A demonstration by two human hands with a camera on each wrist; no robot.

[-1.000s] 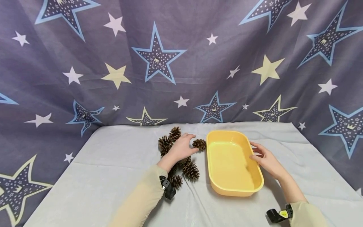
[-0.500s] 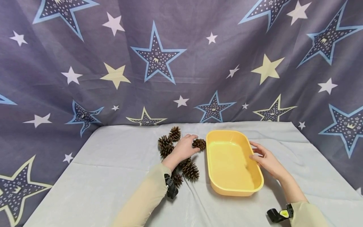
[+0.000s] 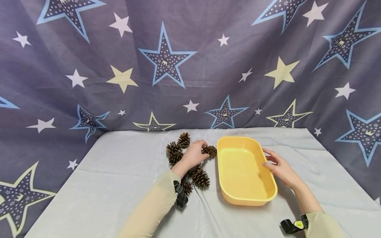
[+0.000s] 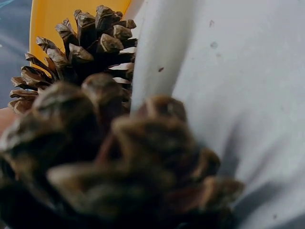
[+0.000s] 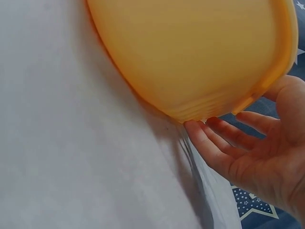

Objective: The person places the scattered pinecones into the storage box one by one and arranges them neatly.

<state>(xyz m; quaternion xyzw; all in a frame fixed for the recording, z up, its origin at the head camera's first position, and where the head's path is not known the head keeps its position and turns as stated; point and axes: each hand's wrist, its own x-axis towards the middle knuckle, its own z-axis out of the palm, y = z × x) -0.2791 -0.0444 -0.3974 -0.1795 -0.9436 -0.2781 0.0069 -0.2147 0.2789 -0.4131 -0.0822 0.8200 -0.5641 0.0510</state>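
My left hand (image 3: 192,156) grips a brown pine cone (image 3: 211,151) at its left end, thumb on the near side and fingers on the far side. That cone lies just left of a yellow plastic basin (image 3: 239,173). Several other pine cones (image 3: 201,179) cluster under and around the left wrist. A blurred cone (image 4: 124,162) fills the lower left wrist view, covering most of the hand. My right hand (image 3: 281,170) holds the basin's right side, thumb at the rim. In the right wrist view its fingers (image 5: 207,145) touch the outer wall.
A wrinkled pale cloth (image 3: 119,185) covers the table. Behind it hangs a purple-grey curtain (image 3: 208,72) with stars. Black wrist cameras sit on both forearms, the left one (image 3: 181,195) beside a pine cone.
My left hand has moved slightly right, and its fingers and thumb have closed in on the pine cone beside the basin. The right hand and basin stay put.
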